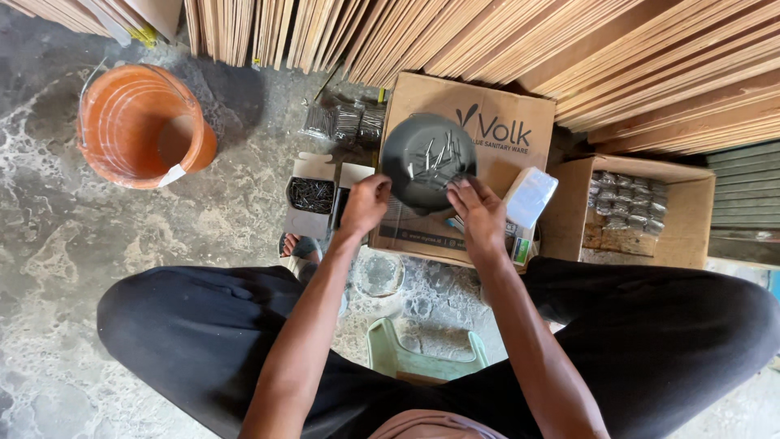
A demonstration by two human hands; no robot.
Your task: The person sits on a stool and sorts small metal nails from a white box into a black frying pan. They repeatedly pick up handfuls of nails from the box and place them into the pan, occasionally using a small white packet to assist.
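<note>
Gripping the near rim of a dark round bowl (pixel 428 158) of nails, the left hand (pixel 364 203) closes its fingers on the edge, while the right hand (pixel 479 213) pinches at nails inside; the bowl sits on a flat cardboard box (pixel 504 130), beside a small box of nails (pixel 311 195)

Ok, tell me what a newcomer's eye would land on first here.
First, the dark grey bowl of loose nails at centre, held over a closed cardboard box, with the left hand on its near-left rim and the right hand at its near-right edge. Next, the bright orange bucket on the floor at upper left. Behind everything, stacked wooden boards run across the top.
</note>
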